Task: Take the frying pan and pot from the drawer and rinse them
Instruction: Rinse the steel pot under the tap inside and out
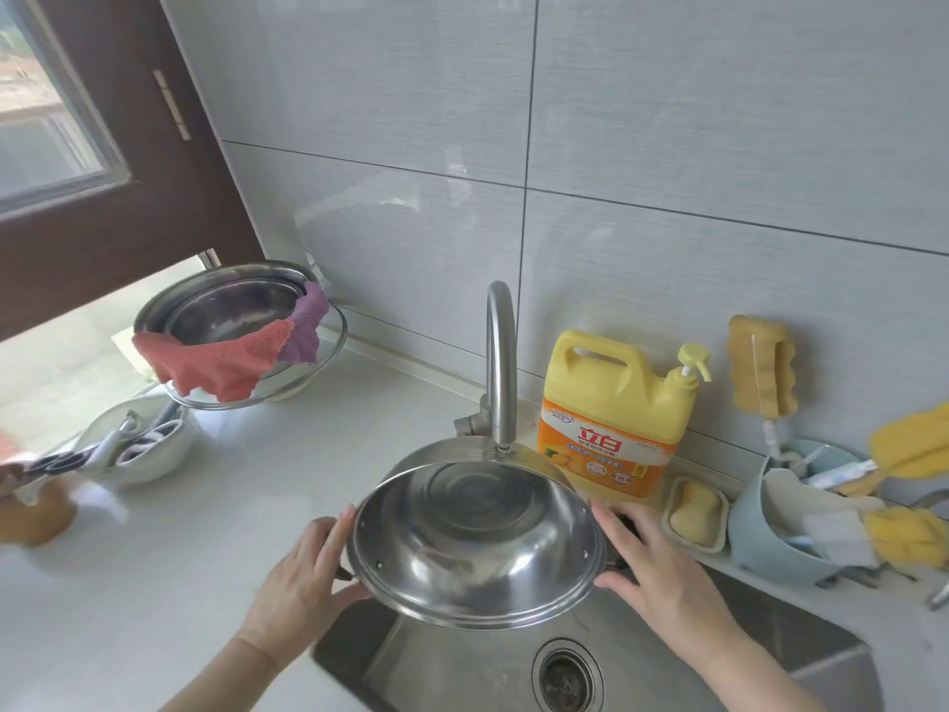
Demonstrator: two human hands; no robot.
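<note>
A stainless steel pot is held tilted above the sink, its open inside facing me and its far rim right under the faucet spout. My left hand grips the pot's left handle and rim. My right hand grips its right side. No water stream is visible from the spout. No frying pan shows in view.
A yellow dish soap jug stands behind the sink, beside a soap dish and a blue caddy of brushes and sponges. At left, stacked steel bowls with cloths and a white bowl of utensils sit on the counter.
</note>
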